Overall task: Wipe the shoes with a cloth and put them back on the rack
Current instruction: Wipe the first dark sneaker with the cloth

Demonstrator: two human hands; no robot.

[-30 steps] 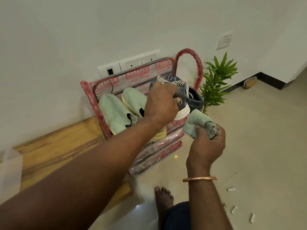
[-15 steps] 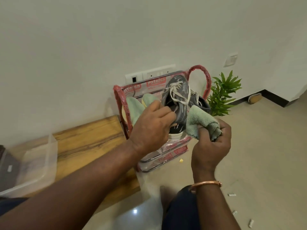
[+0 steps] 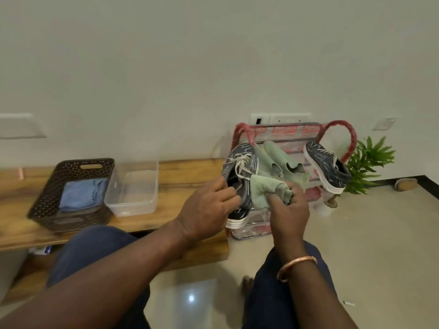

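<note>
- Since the earlier frame you have drawn the dark laced shoe off the rack and down toward your lap, and the view has swung left to take in more of the worktop.
- That wooden worktop crosses the left half of the frame. It carries a brown perforated basket with a folded blue cloth inside, and a clear plastic tub just beside it.
- Right of centre, the red-framed rack stands on the floor, holding a pale green pair and the second dark shoe at its right end. A green plant sits beside it.
- Your left grip clasps the dark laced shoe at its opening, toe up, at centre frame.
- Your right grip bunches the green cloth against that shoe's side.
</note>
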